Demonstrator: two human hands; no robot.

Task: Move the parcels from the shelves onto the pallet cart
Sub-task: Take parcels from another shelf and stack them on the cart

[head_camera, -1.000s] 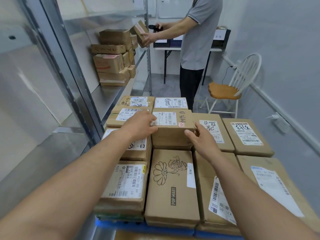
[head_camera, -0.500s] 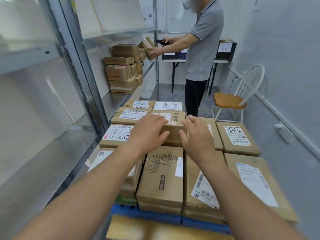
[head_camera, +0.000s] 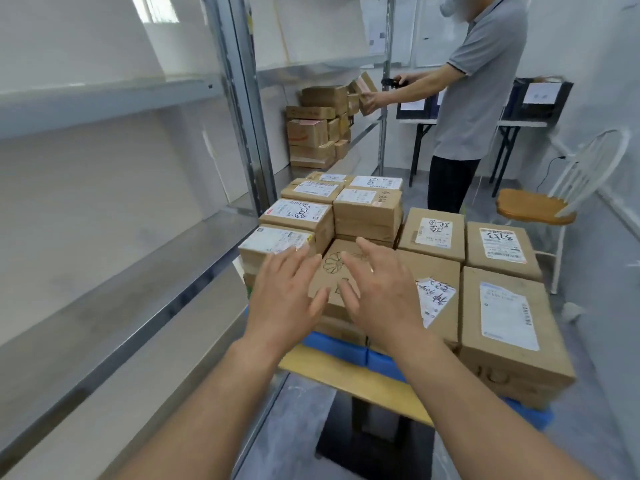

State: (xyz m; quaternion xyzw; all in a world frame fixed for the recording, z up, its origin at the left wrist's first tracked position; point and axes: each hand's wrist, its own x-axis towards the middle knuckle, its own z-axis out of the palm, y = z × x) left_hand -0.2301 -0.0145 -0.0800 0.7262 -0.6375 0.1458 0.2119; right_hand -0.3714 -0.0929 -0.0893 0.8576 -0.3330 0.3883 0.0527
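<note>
Several brown cardboard parcels with white labels are packed on the pallet cart (head_camera: 349,351), which has a blue pallet on a yellow deck. The parcel (head_camera: 369,211) that stands highest sits in the middle at the back. My left hand (head_camera: 282,292) and my right hand (head_camera: 379,289) hover with spread fingers over the flower-printed parcel (head_camera: 334,268) at the front, holding nothing. More parcels (head_camera: 313,128) are stacked on the metal shelf (head_camera: 353,157) further back on the left.
A person in a grey shirt (head_camera: 478,81) stands behind the cart and holds a small box (head_camera: 363,91) at the shelf. A white chair (head_camera: 554,202) with a wooden seat stands at the right wall. A black table (head_camera: 512,124) is behind. The near shelves (head_camera: 104,271) on my left are bare.
My hands let go of the top middle parcel and drew back toward me, fingers now spread. My view pulled back and up from the cart.
</note>
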